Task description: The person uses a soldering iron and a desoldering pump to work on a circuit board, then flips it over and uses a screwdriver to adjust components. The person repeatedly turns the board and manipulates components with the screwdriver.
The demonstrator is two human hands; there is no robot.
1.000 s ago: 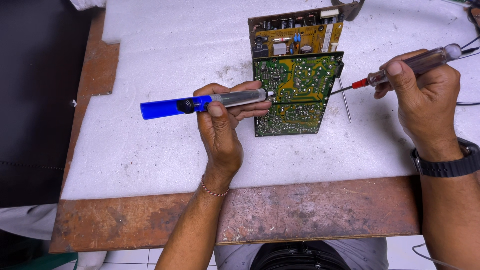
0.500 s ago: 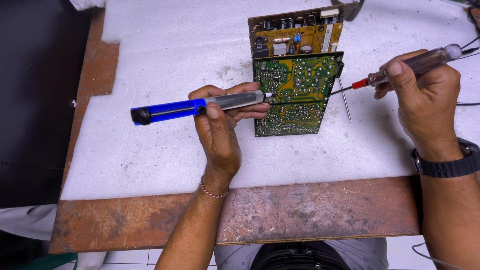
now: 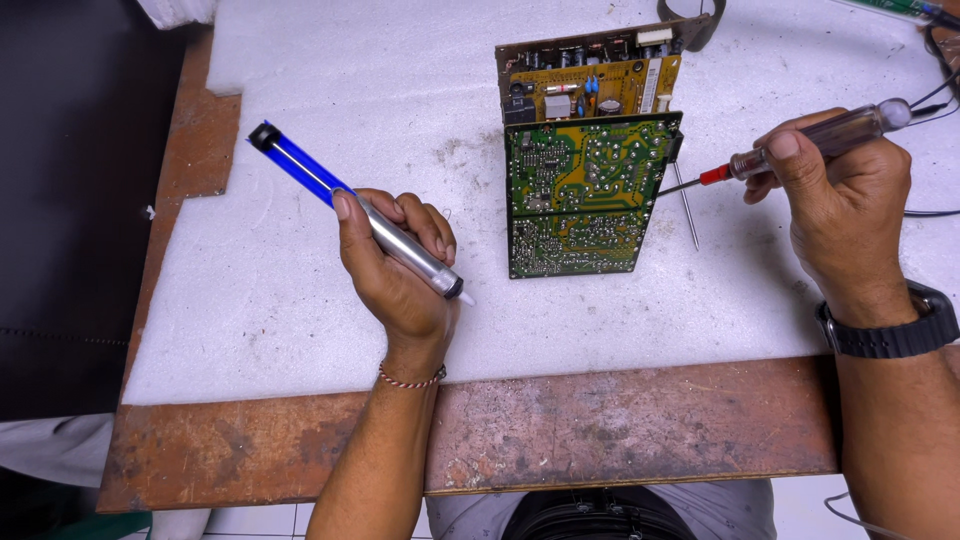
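While the left hand [image 3: 395, 275] grips one blue pump [image 3: 350, 205], fingers wrapped tight, the right hand [image 3: 840, 195] pinches one iron [image 3: 800, 145], tip at the edge of one green board [image 3: 585, 195]; a second yellow board [image 3: 590, 85] sits behind, both on white foam [image 3: 330, 90].

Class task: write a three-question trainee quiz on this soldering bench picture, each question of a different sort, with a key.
1. True or false: the soldering iron tip is at the right edge of the green circuit board.
2. The left hand holds: A) a desoldering pump B) pliers C) a brush.
3. Fill in: the wristwatch is on the ___ wrist.

Key: 1 true; 2 A; 3 right, above the right hand.
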